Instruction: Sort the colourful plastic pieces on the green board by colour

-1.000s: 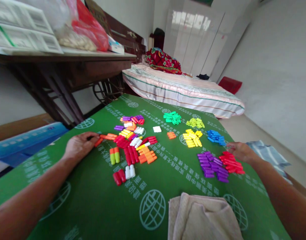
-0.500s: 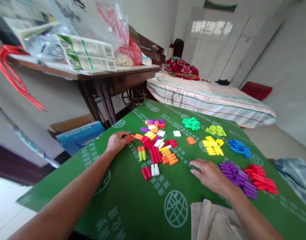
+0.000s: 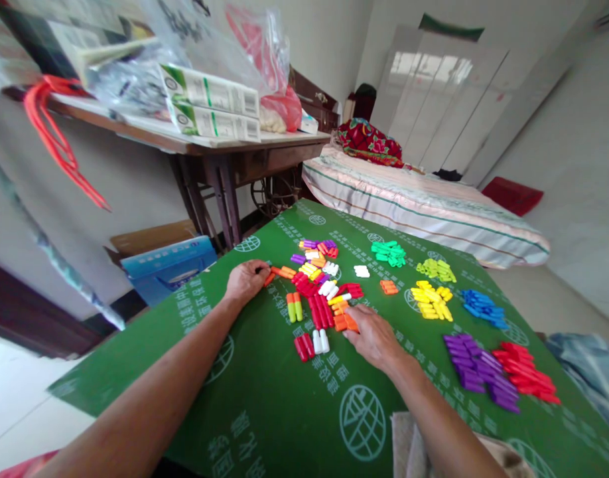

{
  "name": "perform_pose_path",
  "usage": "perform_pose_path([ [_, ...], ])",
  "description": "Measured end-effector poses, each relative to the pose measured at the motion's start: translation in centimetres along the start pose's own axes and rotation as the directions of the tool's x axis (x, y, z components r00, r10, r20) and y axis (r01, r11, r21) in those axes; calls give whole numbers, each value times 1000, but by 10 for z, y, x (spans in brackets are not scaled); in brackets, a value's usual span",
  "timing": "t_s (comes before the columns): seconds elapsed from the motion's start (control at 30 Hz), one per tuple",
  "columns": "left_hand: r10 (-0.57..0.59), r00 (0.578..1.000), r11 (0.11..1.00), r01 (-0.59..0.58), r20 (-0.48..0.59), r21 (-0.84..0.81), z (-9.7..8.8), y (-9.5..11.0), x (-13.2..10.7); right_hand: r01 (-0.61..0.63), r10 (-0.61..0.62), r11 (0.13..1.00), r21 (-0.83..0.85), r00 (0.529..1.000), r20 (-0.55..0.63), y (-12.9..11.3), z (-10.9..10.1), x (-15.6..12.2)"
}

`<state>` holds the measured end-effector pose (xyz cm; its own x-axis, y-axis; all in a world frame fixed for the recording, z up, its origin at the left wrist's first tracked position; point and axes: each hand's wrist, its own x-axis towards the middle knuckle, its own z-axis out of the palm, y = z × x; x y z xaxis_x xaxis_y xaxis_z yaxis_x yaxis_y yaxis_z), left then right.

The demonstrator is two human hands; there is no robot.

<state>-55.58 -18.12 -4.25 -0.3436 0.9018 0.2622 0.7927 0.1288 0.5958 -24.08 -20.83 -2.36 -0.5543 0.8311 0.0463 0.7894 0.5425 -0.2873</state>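
On the green table [image 3: 304,411], small pen-cap-like plastic pieces in many colours form a joined cluster. My left hand [image 3: 245,285] rests at its left end, fingers curled in a pinch beside some orange-red pieces [image 3: 283,272]. A small greyish tip shows at those fingertips; what it belongs to is hidden. My right hand [image 3: 377,337] is at the near right of the cluster, thumb and fingers around the end of the orange pen caps [image 3: 341,322]. Close by lie dark red pieces [image 3: 320,312], a white pair [image 3: 321,342] and an orange-and-lime pair [image 3: 294,307].
Sorted piles lie to the right: green [image 3: 389,253], lime [image 3: 436,269], yellow [image 3: 431,301], blue [image 3: 483,308], purple [image 3: 478,368] and red [image 3: 526,372]. A beige cloth [image 3: 408,445] is under my right forearm. A sewing-machine table [image 3: 205,147] and a bed [image 3: 424,192] stand beyond.
My right hand has moved left from bare tabletop to the orange pieces of the cluster. My left hand stays at the left end. The whole view has shifted slightly.
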Motion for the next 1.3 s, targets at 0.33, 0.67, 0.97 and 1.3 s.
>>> perform_pose_path([
  [0.33, -24, 999, 996, 20, -46, -82, -3, 2, -6, -35, 55, 993, 111, 983, -178, -1, 11, -14],
  [0.67, 263, 960, 934, -227, 100, -276, -22, 68, -50, -4, 76, 983, 184, 919, -387, -25, 16, -24],
  [0.97, 414, 746, 821, -59, 521, -568, -10, 110, -113, 175, -48, 964, 200, 855, -517, -53, 17, -36],
  [1.3, 327, 766, 852, 14, 554, -523, 14, 125, -124, -98, 167, 970, 222, 934, -317, 15, 10, -44],
])
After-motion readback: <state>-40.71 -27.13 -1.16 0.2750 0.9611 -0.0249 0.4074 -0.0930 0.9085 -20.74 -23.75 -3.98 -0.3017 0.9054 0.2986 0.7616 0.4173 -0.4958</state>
